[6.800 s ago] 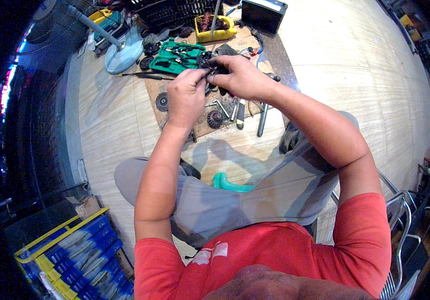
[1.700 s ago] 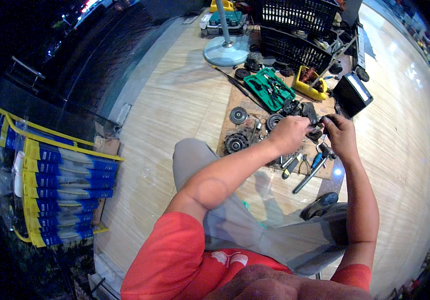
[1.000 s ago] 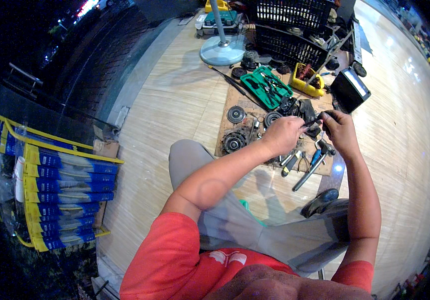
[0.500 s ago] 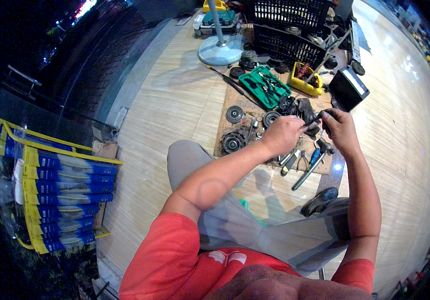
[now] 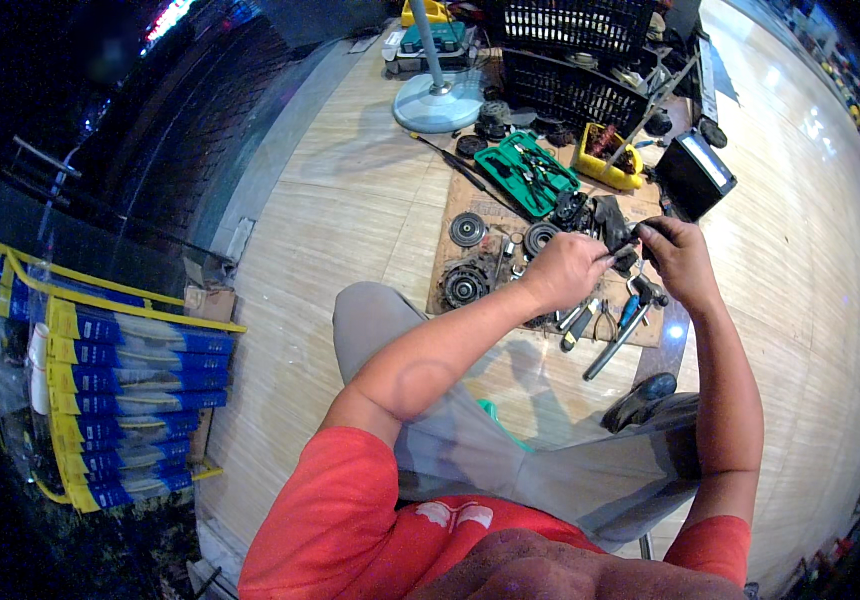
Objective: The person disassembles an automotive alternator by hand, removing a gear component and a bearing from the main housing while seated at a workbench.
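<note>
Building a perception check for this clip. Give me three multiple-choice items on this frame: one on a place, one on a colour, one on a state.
1. Where does the green tool case lie?
A. on the floor, beyond the cardboard sheet
B. on the person's lap
C. inside the black crate

2. What colour is the small bin beside the green tool case?
A. red
B. yellow
C. white

3. How are the left hand and right hand placed?
A. both flat on the floor
B. one behind the back
C. both raised over the cardboard sheet, fingers closed on a small dark part

Answers: 1 A, the case lies open on the wood floor past the sheet's far edge. 2 B, its walls are yellow. 3 C, the fingers of both hands meet on the part.
</note>
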Tool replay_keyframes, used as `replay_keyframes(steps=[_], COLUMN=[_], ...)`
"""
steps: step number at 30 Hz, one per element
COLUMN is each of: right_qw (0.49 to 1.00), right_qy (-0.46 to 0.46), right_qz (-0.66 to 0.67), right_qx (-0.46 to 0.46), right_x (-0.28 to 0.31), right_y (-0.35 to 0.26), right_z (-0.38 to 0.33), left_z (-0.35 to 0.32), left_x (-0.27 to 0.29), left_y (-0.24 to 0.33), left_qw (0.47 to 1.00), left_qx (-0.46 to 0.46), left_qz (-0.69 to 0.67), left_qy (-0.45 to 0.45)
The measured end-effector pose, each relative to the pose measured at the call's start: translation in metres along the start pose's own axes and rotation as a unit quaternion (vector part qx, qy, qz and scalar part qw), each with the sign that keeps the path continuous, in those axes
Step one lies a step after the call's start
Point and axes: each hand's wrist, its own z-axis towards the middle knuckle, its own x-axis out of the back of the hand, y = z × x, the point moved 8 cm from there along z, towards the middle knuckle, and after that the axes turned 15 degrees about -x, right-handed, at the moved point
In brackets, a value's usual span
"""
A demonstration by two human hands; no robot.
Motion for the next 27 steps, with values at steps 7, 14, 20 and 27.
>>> replay_keyframes(steps=[7,14,20,27], right_qw=[0.989,0.996,0.998,0.996], right_qy=[0.012,-0.032,-0.005,0.012], right_qz=[-0.132,-0.032,-0.005,-0.038], right_qx=[0.064,0.075,0.064,0.086], right_x=[-0.011,-0.022,-0.016,-0.020], right_y=[-0.003,0.003,0.011,0.003], right_z=[0.001,0.000,0.004,-0.003], left_z=[0.000,0.002,-0.010,-0.011], left_x=[-0.004,0.005,-0.006,-0.007], left_y=[-0.010,-0.013,-0.039,-0.037], left_qw=[0.994,0.985,0.962,0.958], left_qx=[0.084,0.164,0.204,0.236], left_qz=[-0.033,-0.058,-0.172,-0.157], left_qy=[-0.062,0.000,0.064,0.048])
